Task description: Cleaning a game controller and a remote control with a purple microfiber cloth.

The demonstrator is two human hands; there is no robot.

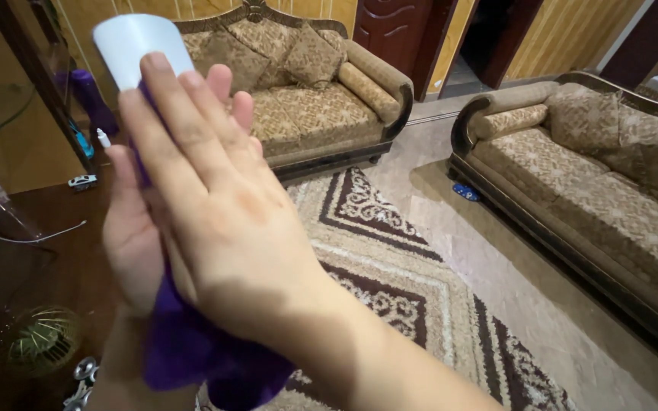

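Observation:
My right hand (pixel 211 209) lies flat, fingers straight and together, pressed on a purple cloth (pixel 192 350) that hangs down below both palms. My left hand (pixel 127 243) is underneath, palm towards the right one, so the cloth is sandwiched between them. A smooth white rounded object (pixel 137 42) sticks up above my fingertips, apparently held against the cloth by the left hand. Its lower part is hidden behind my fingers.
A dark wooden table (pixel 32 266) at the left carries a round green wire thing (pixel 39 339), a toy car (pixel 82 182), a small white bottle (pixel 103 138) and a cable. Two patterned sofas (pixel 314 99) (pixel 603 175) flank a patterned carpet (pixel 390 259).

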